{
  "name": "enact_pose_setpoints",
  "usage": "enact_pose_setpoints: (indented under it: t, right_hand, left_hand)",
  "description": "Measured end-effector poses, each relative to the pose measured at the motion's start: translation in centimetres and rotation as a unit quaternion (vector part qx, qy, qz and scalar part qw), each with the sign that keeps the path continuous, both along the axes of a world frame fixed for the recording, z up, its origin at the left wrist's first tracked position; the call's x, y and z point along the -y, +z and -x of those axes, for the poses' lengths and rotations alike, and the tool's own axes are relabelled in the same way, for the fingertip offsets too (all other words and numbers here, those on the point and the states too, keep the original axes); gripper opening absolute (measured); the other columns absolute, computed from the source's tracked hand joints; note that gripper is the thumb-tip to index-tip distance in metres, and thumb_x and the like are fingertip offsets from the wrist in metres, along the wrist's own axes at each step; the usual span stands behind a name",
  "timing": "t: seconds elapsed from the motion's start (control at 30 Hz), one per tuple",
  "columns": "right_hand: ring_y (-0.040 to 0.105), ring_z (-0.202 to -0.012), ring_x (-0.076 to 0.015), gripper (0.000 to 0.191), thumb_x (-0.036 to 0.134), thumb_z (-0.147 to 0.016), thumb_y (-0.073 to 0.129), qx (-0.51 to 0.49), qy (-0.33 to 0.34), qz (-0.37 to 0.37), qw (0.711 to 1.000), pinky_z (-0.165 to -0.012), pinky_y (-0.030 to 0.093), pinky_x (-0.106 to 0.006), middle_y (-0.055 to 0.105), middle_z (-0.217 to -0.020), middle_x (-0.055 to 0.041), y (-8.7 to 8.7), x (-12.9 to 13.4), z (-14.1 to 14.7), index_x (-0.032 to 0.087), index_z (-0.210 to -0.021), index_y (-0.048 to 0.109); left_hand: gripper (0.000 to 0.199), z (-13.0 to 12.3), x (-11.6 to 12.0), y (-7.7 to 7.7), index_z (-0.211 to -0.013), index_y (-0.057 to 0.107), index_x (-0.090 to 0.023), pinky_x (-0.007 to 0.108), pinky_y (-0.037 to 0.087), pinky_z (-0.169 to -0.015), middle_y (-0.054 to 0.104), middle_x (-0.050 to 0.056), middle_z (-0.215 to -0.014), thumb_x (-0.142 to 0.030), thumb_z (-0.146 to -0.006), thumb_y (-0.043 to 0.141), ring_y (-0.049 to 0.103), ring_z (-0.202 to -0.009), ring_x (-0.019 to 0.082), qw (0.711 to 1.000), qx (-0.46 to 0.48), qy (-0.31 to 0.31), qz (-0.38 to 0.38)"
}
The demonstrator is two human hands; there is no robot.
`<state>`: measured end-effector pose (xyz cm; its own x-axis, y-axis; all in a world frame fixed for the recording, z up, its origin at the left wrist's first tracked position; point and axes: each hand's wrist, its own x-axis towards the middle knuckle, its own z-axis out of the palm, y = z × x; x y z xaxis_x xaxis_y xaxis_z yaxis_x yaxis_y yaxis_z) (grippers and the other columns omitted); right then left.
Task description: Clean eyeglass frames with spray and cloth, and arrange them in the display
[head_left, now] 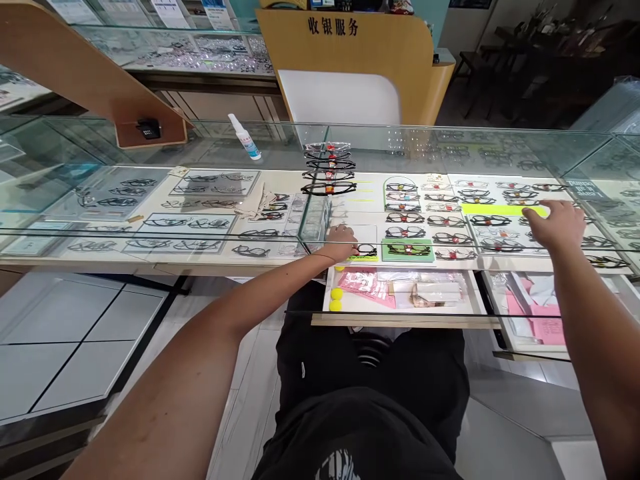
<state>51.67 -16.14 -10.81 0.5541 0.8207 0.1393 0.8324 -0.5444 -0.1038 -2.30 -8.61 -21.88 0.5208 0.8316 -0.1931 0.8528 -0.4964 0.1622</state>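
Note:
My left hand (342,241) is at the front of the glass display case (280,252), its fingers curled at the left end of a dark pair of eyeglasses (367,250). The fingers cover that end of the frame. My right hand (561,225) is farther right over the case, thumb spread from the fingers, with nothing visible in it. Nearest to it are a bright yellow strip (500,210) and rows of eyeglasses (491,221). A green card (409,251) bearing another pair lies right of my left hand.
A stack of eyeglasses (329,176) and a white spray bottle (245,138) stand on the glass top. Below, an open drawer (400,320) holds pink packets and yellow round items; a second drawer (525,347) is open at right. A wooden counter (350,50) stands behind.

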Motion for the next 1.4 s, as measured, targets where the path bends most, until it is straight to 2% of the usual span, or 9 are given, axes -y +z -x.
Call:
enact_pose_setpoints:
  t: [0.23, 0.4, 0.6, 0.8, 0.9, 1.0, 1.1, 1.2, 1.4]
  right_hand:
    - [0.045, -0.152, -0.0466, 0.087, 0.068, -0.100, 0.036, 0.002, -0.003, -0.003, 1.000, -0.125, 0.038, -0.056, 0.051, -0.172, -0.0262, -0.1, 0.0, 0.0, 0.012, -0.162, 0.058]
    - [0.045, -0.153, -0.0458, 0.086, 0.068, -0.101, 0.035, 0.003, -0.005, 0.002, 1.000, -0.125, 0.037, -0.055, 0.051, -0.171, -0.0261, -0.1, -0.1, -0.1, 0.012, -0.163, 0.058]
    - [0.044, -0.154, -0.0470, 0.088, 0.070, -0.101, 0.034, -0.001, -0.007, 0.002, 1.000, -0.125, 0.037, -0.055, 0.051, -0.171, -0.0270, -0.1, 0.0, 0.0, 0.013, -0.163, 0.058]
    - [0.045, -0.155, -0.0492, 0.093, 0.073, -0.098, 0.031, 0.002, -0.006, -0.003, 1.000, -0.125, 0.039, -0.058, 0.051, -0.171, -0.0272, -0.4, -0.1, -0.2, 0.012, -0.163, 0.058]
    - [0.047, -0.154, -0.0505, 0.095, 0.073, -0.094, 0.031, 0.009, -0.008, -0.012, 1.000, -0.125, 0.040, -0.059, 0.054, -0.170, -0.0261, -0.8, -0.3, -0.7, 0.014, -0.161, 0.062]
    - [0.049, -0.153, -0.0511, 0.097, 0.074, -0.091, 0.031, 0.015, -0.008, -0.018, 1.000, -0.125, 0.040, -0.061, 0.056, -0.167, -0.0265, -1.1, -0.4, -1.1, 0.013, -0.159, 0.063]
    - [0.049, -0.154, -0.0518, 0.099, 0.074, -0.092, 0.030, 0.018, -0.002, -0.014, 1.000, -0.125, 0.041, -0.062, 0.056, -0.167, -0.0276, -1.3, -0.5, -1.3, 0.011, -0.160, 0.063]
    - [0.050, -0.153, -0.0522, 0.098, 0.074, -0.093, 0.031, 0.022, -0.001, -0.016, 1.000, -0.124, 0.043, -0.062, 0.057, -0.167, -0.0271, -1.4, -0.6, -1.5, 0.011, -0.160, 0.063]
    - [0.050, -0.154, -0.0518, 0.096, 0.074, -0.094, 0.033, 0.023, 0.001, -0.013, 1.000, -0.124, 0.044, -0.063, 0.057, -0.168, -0.0265, -1.5, -0.7, -1.7, 0.011, -0.160, 0.064]
  left_hand:
    - [0.021, -0.3, 0.9, 0.9, -0.106, 0.088, -0.026, 0.056, 0.036, -0.118, 0.072, 0.015, -0.136, -0.038, -0.093, 0.075, 0.051, -0.137, 0.039, 1.000, 0.006, 0.012, 0.000]
    - [0.036, 0.6, 2.8, 2.9, -0.122, 0.081, -0.021, 0.057, 0.041, -0.116, 0.069, 0.019, -0.140, -0.016, -0.093, 0.061, 0.056, -0.136, 0.039, 0.999, 0.013, 0.036, 0.031]
    - [0.058, 3.0, 6.6, 7.3, -0.118, 0.080, -0.027, 0.028, 0.056, -0.095, 0.079, 0.003, -0.134, 0.004, -0.079, 0.050, 0.073, -0.119, 0.021, 0.974, 0.062, -0.074, 0.204]
    - [0.048, 4.3, 10.8, 12.9, -0.105, 0.079, -0.023, 0.026, 0.057, -0.088, 0.083, 0.003, -0.114, 0.005, -0.083, 0.047, 0.078, -0.106, 0.018, 0.918, 0.163, -0.169, 0.320]
    - [0.043, 4.7, 11.8, 16.4, -0.107, 0.079, -0.022, 0.027, 0.055, -0.095, 0.083, 0.005, -0.114, 0.003, -0.091, 0.048, 0.077, -0.108, 0.018, 0.901, 0.233, -0.196, 0.311]
    - [0.043, 5.2, 11.2, 19.5, -0.110, 0.080, -0.021, 0.029, 0.054, -0.095, 0.082, 0.006, -0.118, 0.001, -0.093, 0.047, 0.075, -0.111, 0.020, 0.916, 0.250, -0.185, 0.254]
    - [0.044, 5.7, 9.3, 21.3, -0.109, 0.081, -0.022, 0.030, 0.054, -0.095, 0.083, 0.005, -0.121, -0.001, -0.090, 0.048, 0.075, -0.114, 0.021, 0.934, 0.251, -0.160, 0.196]
    - [0.040, 6.2, 6.8, 21.8, -0.103, 0.081, -0.022, 0.031, 0.055, -0.093, 0.084, 0.003, -0.114, -0.005, -0.082, 0.051, 0.076, -0.109, 0.022, 0.947, 0.263, -0.116, 0.140]
    - [0.035, 6.6, 2.3, 20.9, -0.093, 0.081, -0.018, 0.031, 0.051, -0.074, 0.084, 0.005, -0.100, -0.013, -0.071, 0.054, 0.073, -0.091, 0.022, 0.943, 0.328, -0.015, 0.043]
